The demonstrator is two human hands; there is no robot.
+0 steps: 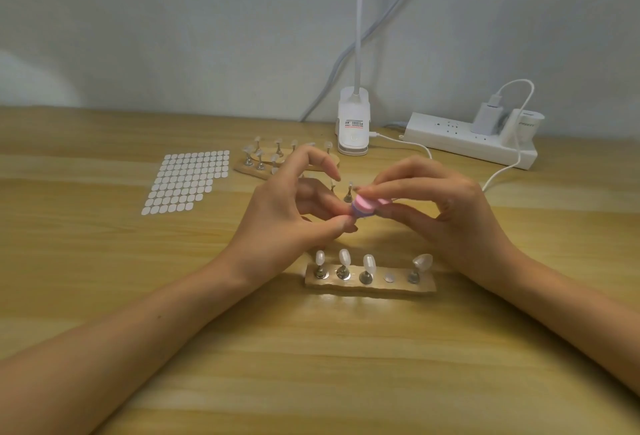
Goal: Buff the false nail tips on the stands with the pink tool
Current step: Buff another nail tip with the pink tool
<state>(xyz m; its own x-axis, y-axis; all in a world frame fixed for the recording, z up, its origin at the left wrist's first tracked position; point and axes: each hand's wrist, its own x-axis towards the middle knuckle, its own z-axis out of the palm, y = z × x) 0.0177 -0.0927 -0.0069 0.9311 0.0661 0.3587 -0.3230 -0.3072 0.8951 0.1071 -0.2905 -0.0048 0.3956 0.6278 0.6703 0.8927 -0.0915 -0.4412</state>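
The right hand (446,213) grasped the pink buffing block (364,209) between thumb and fingers. The left hand (287,223) pinched its nine o'clock end, hiding any tip there. At six o'clock from the hands, the near stand (398,287) carried four nail tips (369,262) and one bare slot. Short, light strokes along a tip's curve, with the left pinch steady, would probably serve best.
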